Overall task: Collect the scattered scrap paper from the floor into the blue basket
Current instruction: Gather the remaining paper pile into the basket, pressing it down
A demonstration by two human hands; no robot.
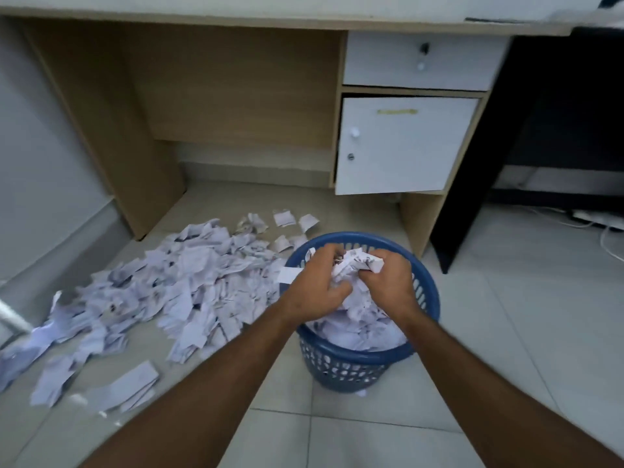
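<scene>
A round blue basket (422,285) with a perforated wall stands on the tiled floor, holding a mound of white scrap paper. Over its opening my left hand (314,285) and my right hand (388,282) both grip a crumpled bunch of scrap paper (354,265), fingers curled round it. A wide heap of scattered scrap paper (175,285) covers the floor left of the basket, reaching toward the desk. A few loose pieces (283,218) lie just behind the basket.
A wooden desk stands behind, with a white drawer (418,62) and a white cabinet door (401,146) on its right. A black panel (472,197) rises to the right, with white cables (594,221) on the floor beyond. A pale pole (13,319) leans at the left edge.
</scene>
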